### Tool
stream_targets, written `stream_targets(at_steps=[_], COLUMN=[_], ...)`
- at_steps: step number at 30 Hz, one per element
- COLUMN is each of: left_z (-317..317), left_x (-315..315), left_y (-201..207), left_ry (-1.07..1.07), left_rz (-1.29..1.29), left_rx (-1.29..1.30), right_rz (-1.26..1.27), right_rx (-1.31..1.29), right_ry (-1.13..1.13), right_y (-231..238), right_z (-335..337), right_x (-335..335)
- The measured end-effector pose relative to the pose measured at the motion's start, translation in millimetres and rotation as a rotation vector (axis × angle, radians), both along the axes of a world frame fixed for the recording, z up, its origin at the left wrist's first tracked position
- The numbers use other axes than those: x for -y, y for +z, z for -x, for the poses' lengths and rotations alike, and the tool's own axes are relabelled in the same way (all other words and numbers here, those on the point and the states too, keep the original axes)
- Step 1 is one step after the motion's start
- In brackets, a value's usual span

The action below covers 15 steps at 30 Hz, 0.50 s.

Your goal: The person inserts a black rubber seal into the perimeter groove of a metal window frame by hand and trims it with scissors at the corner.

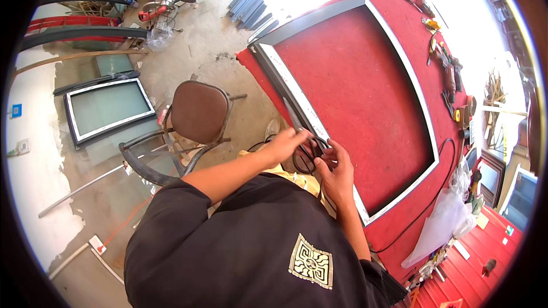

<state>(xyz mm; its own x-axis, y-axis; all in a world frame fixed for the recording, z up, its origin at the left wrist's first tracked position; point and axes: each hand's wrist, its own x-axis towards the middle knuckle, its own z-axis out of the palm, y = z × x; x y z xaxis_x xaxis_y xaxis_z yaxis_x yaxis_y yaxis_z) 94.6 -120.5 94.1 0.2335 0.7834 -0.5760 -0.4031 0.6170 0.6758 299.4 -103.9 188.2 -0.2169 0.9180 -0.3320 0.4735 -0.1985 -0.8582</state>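
Note:
A pair of scissors (pixel 304 164) with black loop handles is held between my hands, its blades angled up and left along the near side of a window frame. My left hand (pixel 287 145) is closed around the scissors near the pivot. With bent fingers and thumb, my right hand (pixel 338 172) grips the handle end; my fingers partly hide the handles. The grey window frame (pixel 401 40), with a white-faced edge, lies on the red-covered table (pixel 365 97). Both hands are beside its near side.
Screwdrivers (pixel 408 0), pliers and other hand tools line the table's far right edge. A brown chair (pixel 200 111) stands on the left. Beyond it a glazed window sash (pixel 111 111) leans by the wall. Clear plastic sheeting (pixel 439 217) hangs at the right; grey profile offcuts (pixel 248 8) lie on the floor.

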Motion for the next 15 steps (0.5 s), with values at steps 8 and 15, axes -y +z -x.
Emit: stream_targets(at_steps=[8, 15], left_z=[70, 33], left_x=[-8, -44], left_y=[-30, 3], left_ry=[0.224, 0.223], left_rz=[0.179, 0.156], left_rx=[-0.057, 0.071], right_rz=[-0.102, -0.076], right_rx=[0.334, 0.46], right_ry=[0.079, 0.085], right_y=[-5, -26], right_z=[-3, -39], right_x=[-26, -32])
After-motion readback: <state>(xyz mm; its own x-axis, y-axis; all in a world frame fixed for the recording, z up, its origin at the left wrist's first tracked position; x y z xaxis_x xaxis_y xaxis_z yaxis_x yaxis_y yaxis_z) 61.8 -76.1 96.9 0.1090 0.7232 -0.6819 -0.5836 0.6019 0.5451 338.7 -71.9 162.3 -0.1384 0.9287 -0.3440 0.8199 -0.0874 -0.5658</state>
